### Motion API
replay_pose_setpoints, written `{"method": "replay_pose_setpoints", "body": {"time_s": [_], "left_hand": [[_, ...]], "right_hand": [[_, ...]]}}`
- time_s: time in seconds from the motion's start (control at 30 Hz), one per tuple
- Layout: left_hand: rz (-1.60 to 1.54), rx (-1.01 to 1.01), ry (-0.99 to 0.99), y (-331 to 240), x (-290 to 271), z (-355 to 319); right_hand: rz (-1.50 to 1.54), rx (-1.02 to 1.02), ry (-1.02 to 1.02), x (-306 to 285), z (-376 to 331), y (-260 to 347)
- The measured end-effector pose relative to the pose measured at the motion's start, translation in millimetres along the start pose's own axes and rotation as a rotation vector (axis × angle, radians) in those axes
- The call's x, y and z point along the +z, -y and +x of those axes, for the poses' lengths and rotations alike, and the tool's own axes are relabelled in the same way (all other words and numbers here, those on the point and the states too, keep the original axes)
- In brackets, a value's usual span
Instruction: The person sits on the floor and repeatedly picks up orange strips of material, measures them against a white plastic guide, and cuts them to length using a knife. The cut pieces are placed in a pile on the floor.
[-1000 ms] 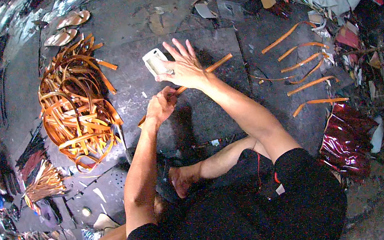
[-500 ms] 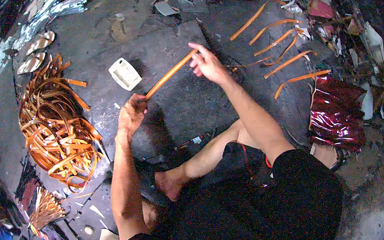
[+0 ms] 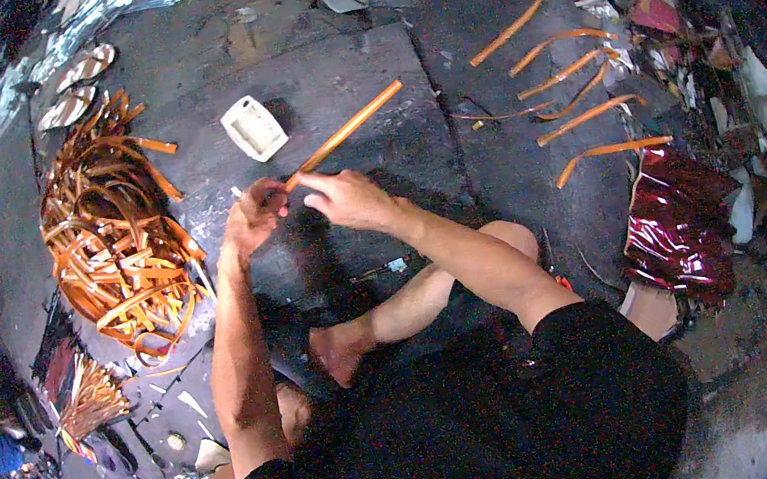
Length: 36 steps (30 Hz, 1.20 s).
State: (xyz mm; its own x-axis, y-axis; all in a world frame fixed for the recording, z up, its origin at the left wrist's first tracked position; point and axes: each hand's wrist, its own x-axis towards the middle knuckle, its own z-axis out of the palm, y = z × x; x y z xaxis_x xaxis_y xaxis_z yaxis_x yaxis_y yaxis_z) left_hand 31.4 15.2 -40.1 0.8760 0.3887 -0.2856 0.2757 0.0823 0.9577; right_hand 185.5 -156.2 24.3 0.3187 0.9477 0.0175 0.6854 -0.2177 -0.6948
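Note:
My left hand [image 3: 255, 218] is closed round the near end of a glossy orange-brown strip [image 3: 350, 127]. The strip slants up and to the right over the dark work surface, its far end loose in the air. Close beside it, my right hand [image 3: 352, 201] reaches in with the index fingertip at the strip near my left fingers. Its thumb stands apart from that finger, and the other fingers are partly hidden. Just beyond my left hand lies a small cream-coloured, shallow dish-like piece [image 3: 254, 129].
A tangled heap of orange-brown strips [image 3: 125, 242] lies to the left, below a pair of sandals [image 3: 77, 88]. Several bent strips [image 3: 587, 119] are spread out at the right. Beside them is a shiny dark red sheet [image 3: 679, 215]. Scraps [image 3: 660, 10] pile up along the far right.
My right hand has moved from the strip's far end back toward my left hand. The strip's far end now stands free. My left hand keeps its hold.

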Motion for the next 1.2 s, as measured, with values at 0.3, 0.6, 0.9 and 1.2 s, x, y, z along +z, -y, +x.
{"method": "replay_pose_setpoints", "body": {"time_s": [0.3, 0.6, 0.9, 1.2], "left_hand": [[0.414, 0.079, -0.163, -54, 52, 19], [0.383, 0.094, -0.117, -21, 45, 29], [0.417, 0.128, -0.126, -54, 70, 47], [0.275, -0.071, -0.056, -23, 25, 12]], "right_hand": [[-0.358, -0.257, -0.187, -25, 87, 8], [-0.348, -0.319, -0.109, -22, 99, 18], [0.257, 0.093, -0.395, -93, 50, -56], [0.072, 0.355, 0.138, -45, -6, -48]]}}
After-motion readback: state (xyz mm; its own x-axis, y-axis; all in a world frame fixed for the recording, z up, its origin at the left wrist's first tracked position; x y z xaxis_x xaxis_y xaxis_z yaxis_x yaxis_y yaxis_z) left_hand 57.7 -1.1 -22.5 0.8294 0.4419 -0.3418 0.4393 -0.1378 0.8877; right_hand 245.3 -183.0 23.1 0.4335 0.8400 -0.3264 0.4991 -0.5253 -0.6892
